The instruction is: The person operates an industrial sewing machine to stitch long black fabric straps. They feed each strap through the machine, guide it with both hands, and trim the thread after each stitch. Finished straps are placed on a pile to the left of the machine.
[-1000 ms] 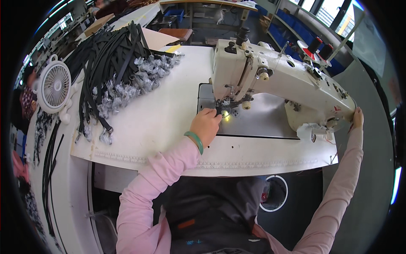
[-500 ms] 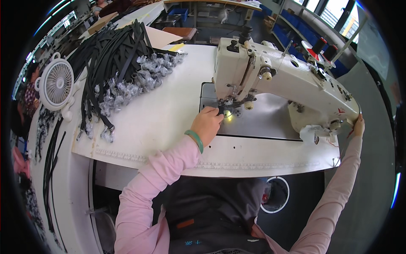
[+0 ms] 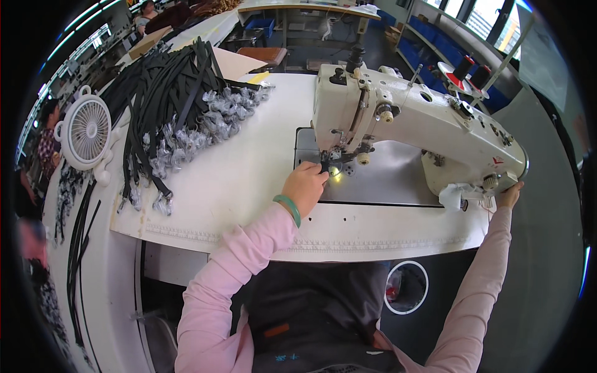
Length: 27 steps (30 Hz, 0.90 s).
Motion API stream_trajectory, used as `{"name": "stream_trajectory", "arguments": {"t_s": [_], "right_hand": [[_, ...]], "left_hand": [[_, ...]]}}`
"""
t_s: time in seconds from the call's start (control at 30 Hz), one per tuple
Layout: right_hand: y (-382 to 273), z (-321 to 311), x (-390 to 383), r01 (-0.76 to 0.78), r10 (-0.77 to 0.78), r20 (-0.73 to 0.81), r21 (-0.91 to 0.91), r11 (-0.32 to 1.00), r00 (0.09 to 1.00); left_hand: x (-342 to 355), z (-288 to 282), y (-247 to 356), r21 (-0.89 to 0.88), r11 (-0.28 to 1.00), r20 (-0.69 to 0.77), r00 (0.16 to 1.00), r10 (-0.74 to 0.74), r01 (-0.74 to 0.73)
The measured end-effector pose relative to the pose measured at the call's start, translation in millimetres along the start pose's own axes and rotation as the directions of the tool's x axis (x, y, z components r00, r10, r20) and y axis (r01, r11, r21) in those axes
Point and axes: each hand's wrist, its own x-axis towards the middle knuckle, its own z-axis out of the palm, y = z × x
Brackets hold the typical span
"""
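A white sewing machine (image 3: 410, 109) stands on the table, its needle area lit by a small lamp. My left hand (image 3: 305, 189), with a green bangle at the wrist, is closed in a pinch beside the presser foot (image 3: 334, 154). Between its fingers a small bit of black strap (image 3: 324, 166) shows at the foot; most of it is hidden by the hand. My right hand (image 3: 509, 195) is at the machine's right end, fingers curled against the lower edge of the handwheel (image 3: 526, 163). Some of those fingertips are hidden behind the machine.
A heap of black straps (image 3: 168, 93) with clear-wrapped ends lies on the left of the table (image 3: 249, 193). Left of it stands a white fan (image 3: 88, 128). Thread spools (image 3: 463, 67) rise behind the machine. A white-rimmed bin (image 3: 425, 283) sits below the table edge. People are far left.
My right hand has moved down and toward me around the handwheel's edge. My left hand keeps its place by the presser foot. The whole view has shifted slightly.
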Motion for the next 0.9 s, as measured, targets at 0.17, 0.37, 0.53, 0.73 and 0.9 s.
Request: {"name": "stream_trajectory", "arguments": {"t_s": [0.17, 0.37, 0.53, 0.73, 0.9], "right_hand": [[-46, 35, 2, 0.159, -0.186, -0.045, -0.349, 0.924, 0.981], [-61, -12, 94, 0.407, -0.342, 0.253, -0.751, 0.52, 0.905], [-24, 8, 59, 0.108, -0.076, 0.077, -0.699, 0.707, 0.994], [-7, -14, 49, 0.263, -0.297, 0.03, -0.554, 0.79, 0.954], [-33, 5, 53, 0.325, -0.363, 0.083, -0.66, 0.677, 0.928]], "left_hand": [[-4, -3, -4, 0.02, 1.0, 0.03, 0.999, -0.019, 0.018], [1, 5, -2, 0.069, 0.996, -0.001, 0.999, 0.051, -0.051], [-6, -4, -5, 0.065, 0.998, 0.031, 0.999, -0.016, 0.014], [-2, 5, -7, 0.066, 0.997, -0.024, 0.998, 0.049, -0.048], [-1, -3, -5, 0.107, 0.992, 0.002, 0.998, 0.063, -0.062]]}}
